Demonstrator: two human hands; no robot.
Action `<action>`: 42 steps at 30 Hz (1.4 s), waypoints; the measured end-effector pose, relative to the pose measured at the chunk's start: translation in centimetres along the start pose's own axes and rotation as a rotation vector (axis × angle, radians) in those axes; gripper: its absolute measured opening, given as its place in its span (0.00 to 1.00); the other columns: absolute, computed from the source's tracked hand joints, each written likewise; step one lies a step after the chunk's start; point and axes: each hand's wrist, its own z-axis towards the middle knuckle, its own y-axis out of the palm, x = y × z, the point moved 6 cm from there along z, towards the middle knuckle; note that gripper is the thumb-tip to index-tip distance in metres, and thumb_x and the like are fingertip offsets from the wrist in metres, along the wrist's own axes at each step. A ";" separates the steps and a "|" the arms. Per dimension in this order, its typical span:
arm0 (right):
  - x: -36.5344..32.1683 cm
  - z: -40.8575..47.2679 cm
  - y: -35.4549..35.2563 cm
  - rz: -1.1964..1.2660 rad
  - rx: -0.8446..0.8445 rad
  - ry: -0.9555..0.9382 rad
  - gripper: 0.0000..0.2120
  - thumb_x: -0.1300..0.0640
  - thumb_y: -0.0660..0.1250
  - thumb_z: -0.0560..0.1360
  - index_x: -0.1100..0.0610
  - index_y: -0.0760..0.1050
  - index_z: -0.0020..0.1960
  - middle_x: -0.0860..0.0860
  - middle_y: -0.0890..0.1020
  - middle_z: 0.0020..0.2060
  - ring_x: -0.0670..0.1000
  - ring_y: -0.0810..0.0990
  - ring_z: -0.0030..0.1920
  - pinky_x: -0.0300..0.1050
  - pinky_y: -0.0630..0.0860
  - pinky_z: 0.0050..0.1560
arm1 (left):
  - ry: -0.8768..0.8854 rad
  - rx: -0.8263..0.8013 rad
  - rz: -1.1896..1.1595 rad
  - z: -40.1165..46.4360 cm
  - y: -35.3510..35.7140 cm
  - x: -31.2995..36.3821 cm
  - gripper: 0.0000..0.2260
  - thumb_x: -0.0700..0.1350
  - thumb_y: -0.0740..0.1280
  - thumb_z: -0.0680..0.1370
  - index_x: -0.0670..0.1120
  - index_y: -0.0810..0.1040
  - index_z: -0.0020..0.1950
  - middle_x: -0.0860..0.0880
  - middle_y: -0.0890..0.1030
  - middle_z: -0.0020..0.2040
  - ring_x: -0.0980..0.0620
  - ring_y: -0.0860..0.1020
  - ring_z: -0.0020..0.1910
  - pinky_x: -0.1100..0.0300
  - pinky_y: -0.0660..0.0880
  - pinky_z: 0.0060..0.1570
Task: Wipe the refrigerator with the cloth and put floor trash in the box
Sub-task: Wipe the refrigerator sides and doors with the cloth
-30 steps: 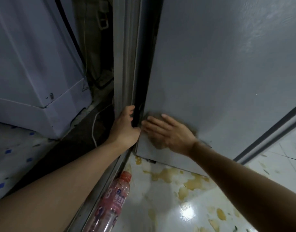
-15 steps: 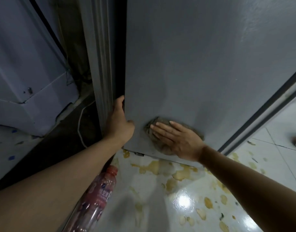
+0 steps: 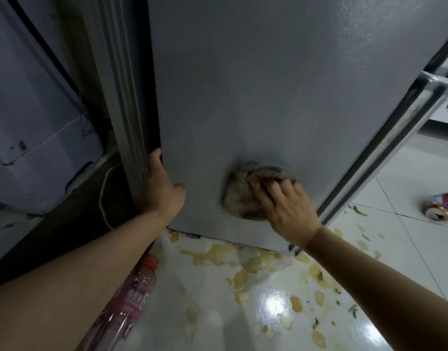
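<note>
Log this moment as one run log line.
phase: wiping refrigerator door | right hand: presses cloth | left hand: grips door edge | floor: bottle, can

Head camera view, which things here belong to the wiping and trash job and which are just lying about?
Job:
grey refrigerator door
brownish crumpled cloth under right hand
left hand gripping the door edge
pink plastic bottle
crushed drink can

Lying about:
white cable
yellowish floor spill

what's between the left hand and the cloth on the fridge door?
Nothing: in the head view only bare grey refrigerator door separates the left hand, gripping the door's edge, from the cloth pressed flat under the right hand.
</note>
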 end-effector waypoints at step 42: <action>0.4 -12.0 4.6 0.083 -0.338 0.223 0.31 0.46 0.79 0.56 0.58 0.73 0.52 0.61 0.71 0.49 0.59 0.70 0.43 0.49 0.77 0.43 | 0.080 0.040 0.003 -0.3 1.0 -1.4 0.34 0.37 0.67 0.74 0.53 0.54 0.74 0.57 0.67 0.59 0.57 0.69 0.56 0.61 0.66 0.56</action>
